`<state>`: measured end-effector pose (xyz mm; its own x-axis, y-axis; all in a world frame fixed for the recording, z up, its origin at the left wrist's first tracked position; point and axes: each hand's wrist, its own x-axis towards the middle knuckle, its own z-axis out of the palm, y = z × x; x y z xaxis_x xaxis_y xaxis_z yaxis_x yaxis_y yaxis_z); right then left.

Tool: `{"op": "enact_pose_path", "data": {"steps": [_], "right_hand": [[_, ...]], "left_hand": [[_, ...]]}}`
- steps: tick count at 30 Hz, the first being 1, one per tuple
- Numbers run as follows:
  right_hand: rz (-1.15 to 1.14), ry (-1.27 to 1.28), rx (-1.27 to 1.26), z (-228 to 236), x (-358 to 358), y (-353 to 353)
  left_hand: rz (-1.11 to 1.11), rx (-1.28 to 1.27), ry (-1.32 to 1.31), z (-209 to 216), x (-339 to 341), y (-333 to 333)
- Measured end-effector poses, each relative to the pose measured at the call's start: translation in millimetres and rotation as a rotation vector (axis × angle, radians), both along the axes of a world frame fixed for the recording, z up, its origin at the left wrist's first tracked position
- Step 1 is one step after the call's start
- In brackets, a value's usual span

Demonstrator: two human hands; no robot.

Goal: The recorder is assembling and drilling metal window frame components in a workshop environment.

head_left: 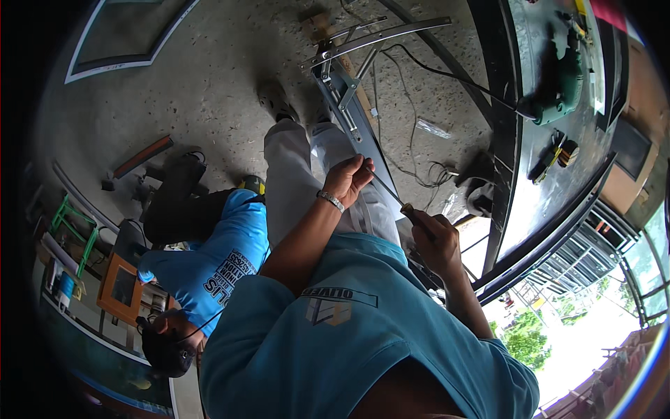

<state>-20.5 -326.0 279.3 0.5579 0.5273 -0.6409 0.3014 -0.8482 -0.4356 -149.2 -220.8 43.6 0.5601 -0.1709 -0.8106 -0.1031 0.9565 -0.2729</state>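
Note:
My left hand (347, 178), with a metal bracelet on its wrist, pinches the thin shaft of a screwdriver (388, 191) near its tip. My right hand (436, 241) is closed around the screwdriver's dark and yellow handle. The tip meets a long grey aluminium frame (347, 105) that leans against my legs in light trousers and runs up to a curved metal bar (391, 35). The exact spot where the tip touches is hidden by my left fingers.
A person in a blue shirt (216, 262) crouches at my left over a dark tool. A dark glossy table (513, 150) at right bears a green power tool (562, 80) and a small yellow and black tool. A black cable (447, 73) trails over the concrete floor.

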Motion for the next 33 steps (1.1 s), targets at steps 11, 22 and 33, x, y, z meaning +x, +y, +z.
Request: {"op": "enact_pose_path", "data": {"steps": [11,22,33], "right_hand": [[-0.150,-0.030,-0.121,-12,-45,25],[0.105,-0.228,-0.070,-52,-44,51],[0.228,-0.245,-0.092,-55,-31,70]], "left_hand": [[-0.221,0.124,0.111,5,35,10],[-0.072,0.090,0.549,-1,61,-12],[-0.035,-0.018,0.574,-4,69,-11]]}}
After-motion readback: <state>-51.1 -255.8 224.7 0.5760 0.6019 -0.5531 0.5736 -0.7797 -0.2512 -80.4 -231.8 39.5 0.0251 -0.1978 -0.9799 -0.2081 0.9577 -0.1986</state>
